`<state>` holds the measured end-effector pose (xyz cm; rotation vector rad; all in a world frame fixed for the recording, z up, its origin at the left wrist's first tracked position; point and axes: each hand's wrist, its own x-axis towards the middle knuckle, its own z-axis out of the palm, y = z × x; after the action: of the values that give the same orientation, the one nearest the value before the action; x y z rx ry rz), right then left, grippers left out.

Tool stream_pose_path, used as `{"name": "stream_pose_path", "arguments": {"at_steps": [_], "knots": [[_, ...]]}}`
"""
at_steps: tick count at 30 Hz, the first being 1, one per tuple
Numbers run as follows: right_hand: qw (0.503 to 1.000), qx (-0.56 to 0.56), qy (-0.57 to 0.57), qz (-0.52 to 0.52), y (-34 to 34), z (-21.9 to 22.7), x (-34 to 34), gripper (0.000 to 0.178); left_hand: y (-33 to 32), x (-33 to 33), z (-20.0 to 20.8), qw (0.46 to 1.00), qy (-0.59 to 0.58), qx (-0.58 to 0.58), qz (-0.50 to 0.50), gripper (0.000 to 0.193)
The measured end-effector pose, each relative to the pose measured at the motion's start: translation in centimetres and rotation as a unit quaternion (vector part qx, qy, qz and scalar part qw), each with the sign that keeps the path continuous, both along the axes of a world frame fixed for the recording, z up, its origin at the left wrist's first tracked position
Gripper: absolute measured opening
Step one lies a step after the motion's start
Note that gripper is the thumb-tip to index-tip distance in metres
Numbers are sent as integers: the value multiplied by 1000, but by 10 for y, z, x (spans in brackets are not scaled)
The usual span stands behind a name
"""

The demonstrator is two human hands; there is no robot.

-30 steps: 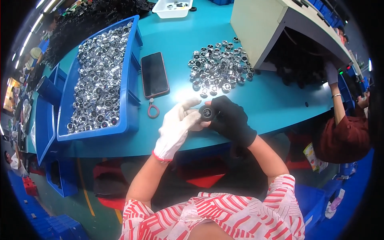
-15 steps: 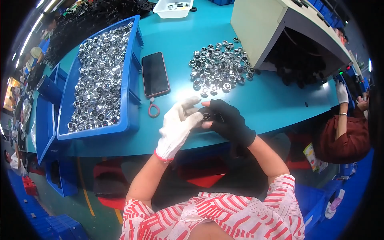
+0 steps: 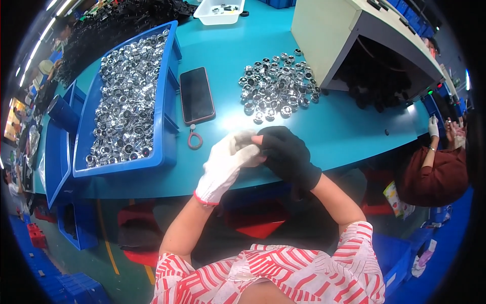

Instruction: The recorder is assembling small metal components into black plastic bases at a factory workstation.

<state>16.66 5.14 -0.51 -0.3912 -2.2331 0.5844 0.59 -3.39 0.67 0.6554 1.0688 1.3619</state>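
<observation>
In front of me, just over the near side of the table, my two hands meet with fingers curled together. My left hand [image 3: 221, 164], in a white glove with a red cuff, pinches against the fingers of the other. A black fingerless glove covers my right hand [image 3: 287, 155], which is closed, its back turned up. The round black part seen between them earlier is now hidden by the fingers. Beyond my hands lies a loose pile of small clear round pieces with black centres [image 3: 273, 88]. A dark phone [image 3: 196, 95] and a pinkish ring strap [image 3: 194, 139] lie left of it.
At left stands a blue bin [image 3: 169, 109] full of the same clear pieces. A beige box with an open front [image 3: 316, 45] holds black parts at right. A white tray [image 3: 217, 18] sits at the back. A co-worker [image 3: 433, 175] sits at far right.
My right hand has rolled over toward the left, and its fingers have closed over the round black part, which no longer shows. My left hand stays close against it.
</observation>
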Motion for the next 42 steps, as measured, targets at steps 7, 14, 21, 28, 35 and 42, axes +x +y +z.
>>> {"name": "stream_pose_path", "arguments": {"at_steps": [7,14,21,28,35,42], "knots": [[974,-213,20,68,3,-3,-1,58,1,1,-3,996,-59,63,10,57],[974,-209,18,81,5,-9,2,53,0,1,-6,997,-55,53,28,58],[937,-245,-155,195,-50,19,14,46,8,-19,-25,990,-49,61,114,48],[861,-258,-398,186,-85,-101,18,40,10,-11,-18,987,23,49,152,40],[917,-206,-317,128,-70,-35,60,34,13,-4,-17,990,40,47,124,39],[912,23,-227,-341,97,16,134,18,11,-7,-14,988,81,39,124,38]]}}
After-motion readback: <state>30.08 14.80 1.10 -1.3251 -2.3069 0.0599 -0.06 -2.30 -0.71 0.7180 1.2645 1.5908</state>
